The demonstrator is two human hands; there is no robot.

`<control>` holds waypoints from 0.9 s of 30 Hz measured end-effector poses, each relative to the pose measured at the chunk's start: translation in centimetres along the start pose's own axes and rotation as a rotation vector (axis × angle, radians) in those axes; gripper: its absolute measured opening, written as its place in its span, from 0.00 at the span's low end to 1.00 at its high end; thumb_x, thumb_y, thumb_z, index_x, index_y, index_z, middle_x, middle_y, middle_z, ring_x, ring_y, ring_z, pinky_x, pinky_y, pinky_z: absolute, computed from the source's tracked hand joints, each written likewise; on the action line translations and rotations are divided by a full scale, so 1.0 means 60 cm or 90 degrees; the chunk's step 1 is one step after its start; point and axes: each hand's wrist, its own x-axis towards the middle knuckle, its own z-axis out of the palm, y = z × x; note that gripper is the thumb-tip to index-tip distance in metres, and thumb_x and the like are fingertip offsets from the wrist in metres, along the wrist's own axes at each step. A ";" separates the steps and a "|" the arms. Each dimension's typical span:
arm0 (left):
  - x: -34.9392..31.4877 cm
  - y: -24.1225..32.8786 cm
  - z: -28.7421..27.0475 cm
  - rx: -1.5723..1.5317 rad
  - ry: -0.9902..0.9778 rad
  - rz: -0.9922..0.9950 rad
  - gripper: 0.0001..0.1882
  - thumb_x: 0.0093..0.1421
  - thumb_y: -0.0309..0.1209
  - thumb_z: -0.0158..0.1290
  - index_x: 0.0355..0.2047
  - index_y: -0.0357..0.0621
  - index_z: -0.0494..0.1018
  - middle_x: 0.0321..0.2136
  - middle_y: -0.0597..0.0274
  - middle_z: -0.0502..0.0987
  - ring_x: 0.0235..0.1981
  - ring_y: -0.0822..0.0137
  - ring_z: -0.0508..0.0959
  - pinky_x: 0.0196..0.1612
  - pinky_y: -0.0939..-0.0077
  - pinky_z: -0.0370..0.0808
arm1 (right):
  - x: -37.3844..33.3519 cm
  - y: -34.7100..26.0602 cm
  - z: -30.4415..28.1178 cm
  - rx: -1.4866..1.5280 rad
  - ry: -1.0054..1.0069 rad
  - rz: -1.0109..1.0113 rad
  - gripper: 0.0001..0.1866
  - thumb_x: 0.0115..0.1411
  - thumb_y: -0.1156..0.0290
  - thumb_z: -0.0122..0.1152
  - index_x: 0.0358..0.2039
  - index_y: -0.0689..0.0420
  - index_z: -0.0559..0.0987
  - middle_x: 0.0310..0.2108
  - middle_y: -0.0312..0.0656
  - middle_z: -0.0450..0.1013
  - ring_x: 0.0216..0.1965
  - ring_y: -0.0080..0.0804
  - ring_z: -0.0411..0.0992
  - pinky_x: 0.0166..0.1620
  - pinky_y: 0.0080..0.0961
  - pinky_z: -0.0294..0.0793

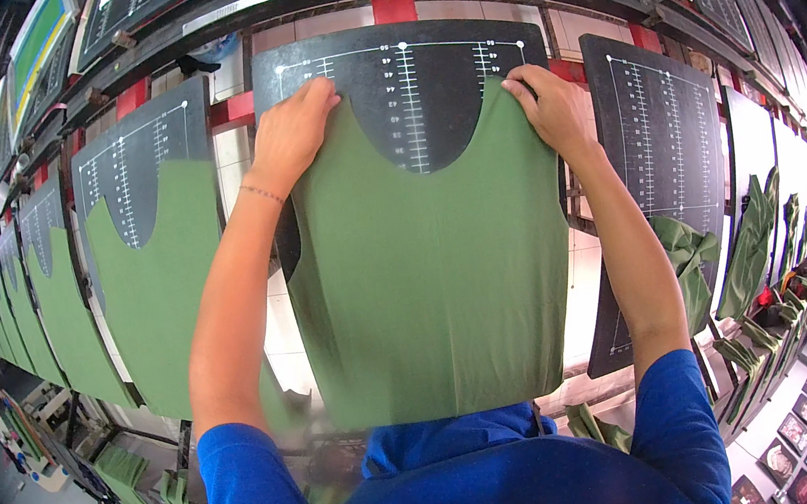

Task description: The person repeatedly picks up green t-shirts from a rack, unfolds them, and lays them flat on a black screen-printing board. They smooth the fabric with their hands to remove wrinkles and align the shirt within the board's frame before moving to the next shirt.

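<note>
A green cut fabric panel with a deep rounded neckline lies over a black board marked with white measuring scales. My left hand pinches the panel's left shoulder tip near the board's top. On the other side, my right hand has its thumb and fingers closed on the right shoulder tip. The cloth hangs mostly smooth down toward my body, with faint vertical creases at the lower right. Both forearms reach along the board's sides.
To the left, a neighbouring board carries a similar green panel, with several more beyond. At right stands another black board, with bunched green cloth at its lower edge. Dark metal rails run across the far side. Green pieces hang lower left.
</note>
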 end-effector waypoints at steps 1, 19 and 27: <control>0.000 0.000 0.000 0.005 -0.001 0.003 0.08 0.67 0.34 0.50 0.38 0.45 0.65 0.31 0.55 0.77 0.29 0.47 0.79 0.29 0.51 0.74 | 0.001 -0.004 -0.001 -0.006 0.001 0.000 0.12 0.64 0.56 0.60 0.38 0.51 0.81 0.34 0.38 0.80 0.32 0.45 0.78 0.34 0.38 0.77; -0.598 0.368 -0.132 -0.030 -0.092 -0.591 0.11 0.62 0.29 0.55 0.40 0.33 0.70 0.36 0.43 0.71 0.41 0.43 0.72 0.45 0.52 0.68 | -0.630 -0.145 -0.150 0.544 -0.409 0.683 0.29 0.67 0.63 0.58 0.61 0.70 0.65 0.56 0.51 0.71 0.58 0.40 0.69 0.61 0.36 0.67; -0.671 0.382 -0.136 -0.056 -0.088 -0.587 0.06 0.61 0.23 0.53 0.35 0.34 0.68 0.35 0.46 0.70 0.40 0.44 0.69 0.44 0.52 0.66 | -0.728 -0.200 -0.209 0.236 -0.365 0.716 0.11 0.59 0.69 0.66 0.29 0.64 0.76 0.21 0.37 0.72 0.25 0.23 0.67 0.30 0.28 0.66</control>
